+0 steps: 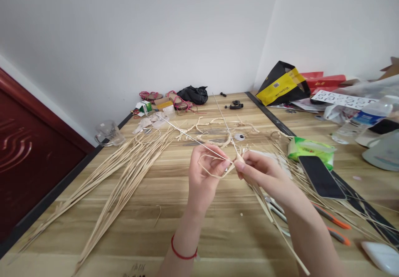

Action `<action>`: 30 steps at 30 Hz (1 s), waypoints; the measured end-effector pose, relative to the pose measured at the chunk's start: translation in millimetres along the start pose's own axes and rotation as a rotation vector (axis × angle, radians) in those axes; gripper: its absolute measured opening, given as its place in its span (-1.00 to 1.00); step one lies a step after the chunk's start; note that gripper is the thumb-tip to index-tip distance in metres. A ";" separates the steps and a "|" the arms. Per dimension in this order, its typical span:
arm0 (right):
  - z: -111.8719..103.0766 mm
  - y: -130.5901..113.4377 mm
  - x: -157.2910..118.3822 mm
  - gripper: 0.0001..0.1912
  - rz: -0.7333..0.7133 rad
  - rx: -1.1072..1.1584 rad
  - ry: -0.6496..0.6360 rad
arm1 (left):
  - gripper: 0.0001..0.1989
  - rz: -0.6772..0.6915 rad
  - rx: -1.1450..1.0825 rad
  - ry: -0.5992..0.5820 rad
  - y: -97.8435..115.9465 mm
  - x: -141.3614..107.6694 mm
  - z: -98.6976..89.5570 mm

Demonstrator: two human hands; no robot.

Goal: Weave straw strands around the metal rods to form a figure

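Over the middle of the table, my left hand [204, 177] pinches one thin pale rod [187, 134] that slants up to the left. A loop of flat straw-coloured strip [204, 169] curves around its fingers. Close beside it, my right hand [264, 169] is closed on the wrapped straw strips [240, 159] at the foot of a second thin rod [225, 123], which points up and away. The rods meet in a V between my fingertips. Long loose ends of strip [289, 243] hang below my right hand toward the front. The fingers partly hide the join.
Bundles of long strips [124, 181] lie at left, near a glass mug [109, 133]. Twisted twigs [215, 123] lie behind my hands. On the right are a phone [321, 176], orange-handled pliers [332, 216], a green packet [311, 150] and a water bottle [361, 121].
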State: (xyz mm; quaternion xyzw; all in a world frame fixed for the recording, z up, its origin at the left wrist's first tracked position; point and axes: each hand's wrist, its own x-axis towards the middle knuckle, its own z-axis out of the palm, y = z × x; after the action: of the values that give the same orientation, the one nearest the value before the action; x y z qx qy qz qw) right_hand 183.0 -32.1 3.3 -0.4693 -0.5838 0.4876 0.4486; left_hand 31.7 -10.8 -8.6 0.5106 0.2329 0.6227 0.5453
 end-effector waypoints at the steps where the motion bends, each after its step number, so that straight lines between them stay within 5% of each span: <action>1: -0.3 -0.1 0.0 -0.62 -0.003 -0.006 -0.004 | -0.71 -0.016 -0.008 -0.006 -0.3 0.0 -0.4; 11: 0.4 3.9 0.6 -0.62 0.012 0.031 -0.041 | -0.66 -0.129 -0.068 -0.042 0.6 0.4 -5.6; 17: 0.8 1.3 -0.9 -0.63 -0.001 0.037 -0.037 | -0.66 -0.213 -0.087 0.069 -2.8 4.4 -7.9; 30: 1.2 -0.6 -0.3 -0.61 -0.019 0.009 -0.025 | -0.80 -0.184 -0.169 -0.076 -0.1 4.5 -8.0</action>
State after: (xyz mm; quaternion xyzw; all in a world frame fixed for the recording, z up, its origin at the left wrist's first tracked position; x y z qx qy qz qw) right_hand 181.8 -32.6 3.7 -0.4555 -0.5914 0.4920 0.4480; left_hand 25.1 -4.5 -9.9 0.4626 0.2046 0.5677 0.6495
